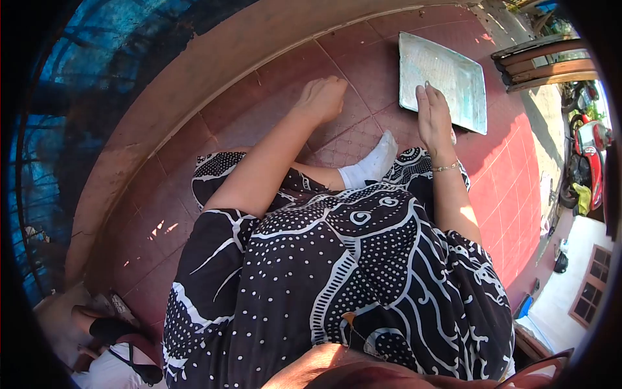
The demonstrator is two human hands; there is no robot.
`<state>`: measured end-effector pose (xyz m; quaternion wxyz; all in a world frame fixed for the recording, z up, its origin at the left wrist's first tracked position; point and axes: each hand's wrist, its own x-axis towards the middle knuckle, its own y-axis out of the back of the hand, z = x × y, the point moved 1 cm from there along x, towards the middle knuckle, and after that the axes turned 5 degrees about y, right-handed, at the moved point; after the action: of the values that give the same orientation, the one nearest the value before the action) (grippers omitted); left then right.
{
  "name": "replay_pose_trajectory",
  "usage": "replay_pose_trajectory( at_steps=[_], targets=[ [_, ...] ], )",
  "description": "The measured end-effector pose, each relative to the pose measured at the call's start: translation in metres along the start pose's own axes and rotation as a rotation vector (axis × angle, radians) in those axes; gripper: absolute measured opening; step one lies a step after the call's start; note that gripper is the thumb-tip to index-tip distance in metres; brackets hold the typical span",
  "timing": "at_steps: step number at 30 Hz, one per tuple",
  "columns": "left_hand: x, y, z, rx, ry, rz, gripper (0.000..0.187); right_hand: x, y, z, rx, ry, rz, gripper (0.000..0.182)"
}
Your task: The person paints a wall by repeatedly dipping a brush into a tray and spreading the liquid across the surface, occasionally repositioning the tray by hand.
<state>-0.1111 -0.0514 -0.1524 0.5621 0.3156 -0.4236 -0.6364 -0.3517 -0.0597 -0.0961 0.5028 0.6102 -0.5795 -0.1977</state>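
My left hand [322, 99] is closed in a loose fist above the red tiled floor [337, 48]; whatever it might hold is hidden. On the right, my right hand [434, 117] is held up with its fingers stretched out close together, holding nothing I can see. It overlaps the lower left edge of a pale, worn rectangular tray [453, 74] on the floor. A bracelet circles my right wrist. Between my hands a foot in a white sock [372, 162] shows below patterned black and white clothing [350, 259].
A low wall [149, 97] curves along the left, with blue sheeting [97, 65] beyond it. Another person [123, 350] is at the bottom left. At the right are a wooden rack [551, 61], a red motorcycle [589, 149] and a white wall with a window [593, 279].
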Motion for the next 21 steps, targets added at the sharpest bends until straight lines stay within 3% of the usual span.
replay_pose_trajectory(
  at_steps=[4,7,9,12,15,17,19,20,21],
  targets=[
    [0.005,0.032,0.036,0.113,-0.038,-0.231,0.018,0.014,0.001,-0.106,0.106,0.35,-0.007,0.055],
    [0.002,0.033,0.05,0.16,-0.03,-0.192,0.017,0.015,-0.023,-0.151,-0.019,0.481,-0.133,0.063],
    [0.007,0.037,0.057,0.195,-0.029,-0.14,0.017,0.0,-0.022,-0.189,0.106,0.633,-0.145,0.071],
    [0.006,0.044,0.066,0.256,-0.088,-0.196,0.017,-0.039,0.004,-0.248,0.357,0.846,-0.443,0.074],
    [-0.017,0.048,0.078,0.24,-0.07,-0.262,0.017,-0.037,-0.002,-0.245,0.411,0.847,-0.57,0.072],
    [-0.043,0.053,0.082,0.16,0.041,0.012,0.024,-0.014,-0.017,-0.201,-0.056,0.72,-0.361,0.068],
    [-0.041,0.017,0.039,0.103,-0.009,-0.379,0.038,0.007,-0.026,-0.137,-0.351,0.569,-0.156,0.063],
    [-0.053,0.029,0.039,0.09,0.06,-0.499,0.045,0.014,-0.027,-0.093,-0.545,0.433,-0.146,0.061],
    [-0.067,0.043,0.04,0.078,0.129,-0.616,0.051,0.013,-0.027,-0.048,-0.457,0.21,-0.172,0.06]
  ],
)
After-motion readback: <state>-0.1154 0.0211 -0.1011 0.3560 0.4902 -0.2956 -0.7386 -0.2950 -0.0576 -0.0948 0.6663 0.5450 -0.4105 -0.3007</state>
